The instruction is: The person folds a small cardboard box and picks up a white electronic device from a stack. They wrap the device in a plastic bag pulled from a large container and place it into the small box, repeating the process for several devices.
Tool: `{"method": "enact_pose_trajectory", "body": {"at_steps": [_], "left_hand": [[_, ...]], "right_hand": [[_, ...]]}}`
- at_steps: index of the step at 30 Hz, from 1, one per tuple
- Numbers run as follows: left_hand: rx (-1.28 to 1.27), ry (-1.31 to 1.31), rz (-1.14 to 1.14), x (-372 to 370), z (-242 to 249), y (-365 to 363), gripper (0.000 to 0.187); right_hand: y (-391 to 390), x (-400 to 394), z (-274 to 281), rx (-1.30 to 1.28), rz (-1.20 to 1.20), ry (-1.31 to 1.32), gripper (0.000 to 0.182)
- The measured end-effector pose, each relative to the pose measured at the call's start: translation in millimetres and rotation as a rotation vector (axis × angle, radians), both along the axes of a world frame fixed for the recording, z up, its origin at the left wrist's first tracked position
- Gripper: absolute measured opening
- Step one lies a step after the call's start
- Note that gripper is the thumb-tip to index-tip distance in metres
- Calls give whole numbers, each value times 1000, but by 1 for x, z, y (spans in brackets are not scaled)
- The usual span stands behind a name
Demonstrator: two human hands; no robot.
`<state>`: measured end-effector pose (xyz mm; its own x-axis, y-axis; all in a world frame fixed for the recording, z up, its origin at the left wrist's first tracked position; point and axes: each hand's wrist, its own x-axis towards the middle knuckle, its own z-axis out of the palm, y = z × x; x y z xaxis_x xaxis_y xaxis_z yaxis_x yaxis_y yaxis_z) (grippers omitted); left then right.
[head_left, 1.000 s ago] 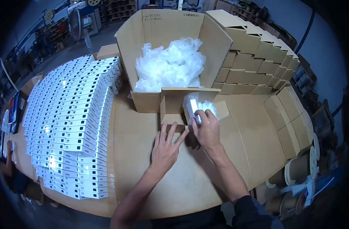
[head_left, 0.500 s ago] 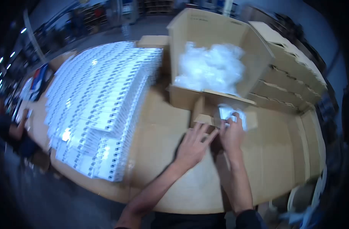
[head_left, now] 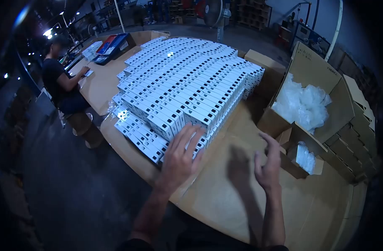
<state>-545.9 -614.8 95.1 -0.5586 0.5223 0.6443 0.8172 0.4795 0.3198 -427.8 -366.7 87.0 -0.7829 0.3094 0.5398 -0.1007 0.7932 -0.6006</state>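
A broad stack of narrow white boxes (head_left: 174, 92) with dark square marks on their ends covers the left of the table. My left hand (head_left: 179, 157) is at the stack's near edge, its fingers stretched over the front boxes and seeming to touch them; it grips nothing that I can see. My right hand (head_left: 269, 165) is held above the brown tabletop with thumb and fingers apart, holding nothing. Just to its right stands a small open cardboard box (head_left: 293, 164) with a clear plastic-wrapped bundle (head_left: 305, 158) in it.
A large carton (head_left: 311, 67) behind the small box holds a heap of clear plastic bags (head_left: 302, 104). Flattened or stacked cardboard (head_left: 350, 144) lines the right side. Another person (head_left: 61, 79) sits at the table's far left, near a blue and red tray (head_left: 112, 44).
My view has swung left. Both hands have left the small box: the left has reached the white stack, and the right has let go of the plastic-wrapped bundle and opened.
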Motion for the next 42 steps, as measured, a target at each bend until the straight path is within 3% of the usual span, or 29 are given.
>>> {"method": "enact_pose_trajectory", "body": {"at_steps": [4,8,12,15,23,28,31,36,39,42], "left_hand": [[-84,100,-43,-45,3,-7,54],[-150,186,-80,-64,-1,-2,54],[-124,169,-71,-65,-10,1,51],[-94,137,-71,-66,-17,-2,46],[-136,192,-78,-58,-10,-10,37],[-148,226,-39,-16,11,-10,35],[-73,203,-105,5,12,8,40],[19,191,-348,24,11,68,39],[58,239,-483,40,18,108,41],[108,225,-606,52,26,146,39]], "right_hand": [[-34,-67,5,80,281,16,51],[-46,-102,15,260,323,25,58],[-52,-113,6,324,275,-76,46],[-49,-115,3,365,281,-60,60],[-50,-105,7,239,322,-48,58],[-35,-65,12,118,189,77,54],[-20,-19,27,-349,319,-155,51],[19,40,33,-755,475,-380,54],[36,54,20,-1009,502,-210,51],[51,62,20,-1274,338,14,31]]}}
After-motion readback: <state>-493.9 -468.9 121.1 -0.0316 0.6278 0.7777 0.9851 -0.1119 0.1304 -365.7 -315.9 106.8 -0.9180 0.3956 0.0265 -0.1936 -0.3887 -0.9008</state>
